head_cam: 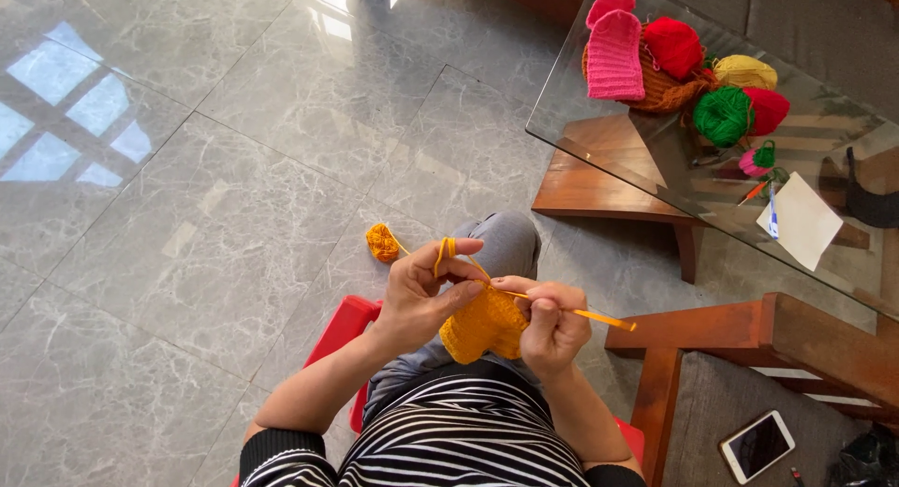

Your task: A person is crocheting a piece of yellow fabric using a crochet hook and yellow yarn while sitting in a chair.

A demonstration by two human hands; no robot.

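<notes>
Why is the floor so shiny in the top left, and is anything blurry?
Head view: window light glares in bright panes off the polished grey floor; the glass table also reflects. Focus is sharp throughout, with both hands, left hand and right hand, crisp on the orange crochet piece.

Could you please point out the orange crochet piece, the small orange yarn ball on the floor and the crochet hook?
orange crochet piece (482, 326), head view, on the middle of the worked fabric.
small orange yarn ball (381, 242), head view, on its centre.
crochet hook (604, 317), head view, on the orange handle sticking out past the right hand (552, 326).
</notes>
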